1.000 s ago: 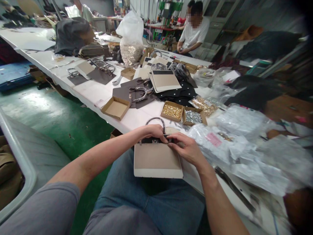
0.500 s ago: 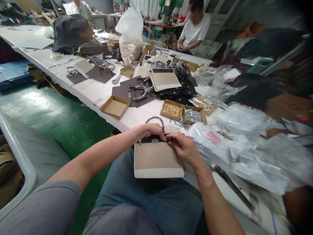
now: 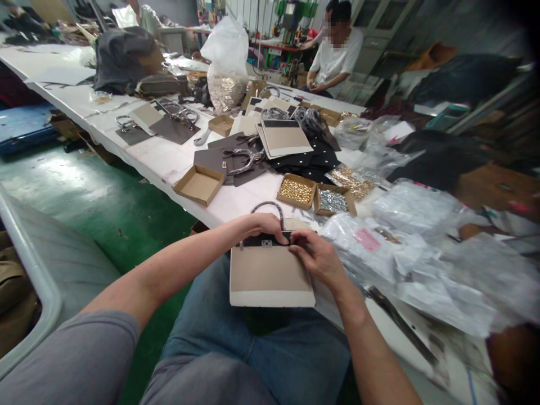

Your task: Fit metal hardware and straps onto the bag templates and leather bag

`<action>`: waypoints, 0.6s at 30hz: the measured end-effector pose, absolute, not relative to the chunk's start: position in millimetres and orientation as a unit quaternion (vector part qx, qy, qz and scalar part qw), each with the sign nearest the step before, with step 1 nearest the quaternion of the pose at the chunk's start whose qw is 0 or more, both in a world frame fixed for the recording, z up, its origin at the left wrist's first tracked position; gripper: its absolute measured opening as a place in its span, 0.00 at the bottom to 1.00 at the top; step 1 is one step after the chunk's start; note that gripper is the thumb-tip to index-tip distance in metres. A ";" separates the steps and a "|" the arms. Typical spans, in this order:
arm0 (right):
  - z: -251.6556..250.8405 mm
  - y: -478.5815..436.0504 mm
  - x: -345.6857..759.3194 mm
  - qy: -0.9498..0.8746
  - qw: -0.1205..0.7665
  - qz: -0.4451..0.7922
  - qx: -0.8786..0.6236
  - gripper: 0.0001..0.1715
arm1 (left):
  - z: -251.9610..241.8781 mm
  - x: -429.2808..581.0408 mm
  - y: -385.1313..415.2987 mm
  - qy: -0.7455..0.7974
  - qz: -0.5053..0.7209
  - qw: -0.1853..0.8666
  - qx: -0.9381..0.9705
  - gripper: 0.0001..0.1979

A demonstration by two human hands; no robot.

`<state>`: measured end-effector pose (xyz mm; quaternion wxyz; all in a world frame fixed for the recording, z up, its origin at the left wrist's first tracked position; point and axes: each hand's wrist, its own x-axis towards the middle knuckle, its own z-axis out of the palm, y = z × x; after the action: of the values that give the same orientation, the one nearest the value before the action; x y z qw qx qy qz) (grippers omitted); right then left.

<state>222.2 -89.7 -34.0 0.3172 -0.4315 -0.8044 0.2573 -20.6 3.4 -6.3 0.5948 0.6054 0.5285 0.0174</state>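
Observation:
A beige bag panel with a white lower band and a dark top strip rests at the table's edge, over my lap. A curved, wrapped handle rises behind it, and a small metal fitting sits on the dark strip. My left hand reaches across the top, its fingers closed on the panel's upper edge. Close beside it, my right hand pinches at the right end of the dark strip. Whatever small piece lies between those fingertips is too hidden to make out.
Small boxes of gold rivets and silver rivets stand beyond my hands, with an open cardboard box left of them. Stacked panels lie farther back. Plastic bags cover the right side. A person sits across the table.
The panel has shifted very slightly left. My right hand's fingers have moved a little at the dark strip; my left hand keeps its hold.

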 end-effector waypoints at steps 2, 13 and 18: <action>-36.2 -89.8 224.0 -0.798 0.331 0.257 -0.433 0.13 | -3.2 -20.3 3.1 0.519 0.021 0.587 0.621 0.20; -38.0 -95.6 222.1 -0.806 0.374 0.232 -0.396 0.10 | 3.9 -14.0 0.7 0.531 0.000 0.552 0.643 0.20; -37.5 -97.5 222.2 -0.804 0.361 0.229 -0.412 0.12 | 10.1 -13.2 -2.7 0.531 -0.006 0.552 0.643 0.19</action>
<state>222.2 -97.5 -37.5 0.3611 -0.4122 -0.8045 0.2290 -13.2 -2.7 10.1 0.5516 0.6431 0.5312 -0.0057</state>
